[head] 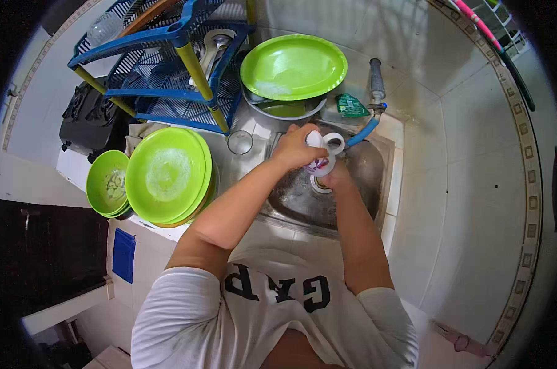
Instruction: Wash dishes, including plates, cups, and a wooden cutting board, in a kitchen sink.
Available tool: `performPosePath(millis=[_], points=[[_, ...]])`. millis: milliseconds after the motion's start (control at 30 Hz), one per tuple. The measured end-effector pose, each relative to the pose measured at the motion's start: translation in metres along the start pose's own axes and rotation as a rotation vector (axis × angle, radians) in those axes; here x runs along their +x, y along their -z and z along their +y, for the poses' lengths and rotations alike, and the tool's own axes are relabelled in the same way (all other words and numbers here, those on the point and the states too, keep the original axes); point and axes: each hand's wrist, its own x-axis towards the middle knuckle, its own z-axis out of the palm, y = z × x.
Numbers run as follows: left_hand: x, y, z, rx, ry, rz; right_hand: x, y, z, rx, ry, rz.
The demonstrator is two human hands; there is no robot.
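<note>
My left hand (299, 146) and my right hand (337, 175) meet over the stainless steel sink (301, 203). Between them is a white mug (324, 169) with a purple floral print; its round handle points up and away from me. The left fingers wrap over a white rounded part on the mug's left side, and I cannot tell whether that is a second cup. Partly hidden behind the mug, the right hand supports it from the right and below. Just under the hands shows the sink drain (321, 185). A blue hose (362, 133) runs from the faucet (376, 85) into the basin.
Soapy green plates (167, 175) and green bowls (107, 184) are stacked at left, near a clear glass (240, 142). Behind stands a blue dish rack (163, 94). A green oval platter (294, 67) rests on a metal pot (285, 117), beside a green packet (352, 106).
</note>
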Motion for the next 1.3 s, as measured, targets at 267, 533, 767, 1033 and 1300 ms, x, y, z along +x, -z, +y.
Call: performPosePath(millis=[267,533,767,1033,1300], points=[[-0.019,0.012,0.006,0.043,-0.086,0.022,-0.021,-0.015,-0.003,-0.116,0.046,0.114],[-0.032,0.018,0.012,0.131,-0.16,0.05,-0.022,-0.005,0.001,-0.133,0.052,0.079],[-0.039,0.025,0.011,0.15,-0.176,0.029,-0.03,-0.01,0.008,-0.129,0.1,0.123],[-0.054,0.038,0.012,0.183,-0.224,0.125,-0.013,0.048,0.053,-2.105,1.112,0.134],[-0.081,0.096,-0.023,-0.246,-0.335,0.155,-0.028,-0.074,0.067,-1.24,0.827,-0.245]])
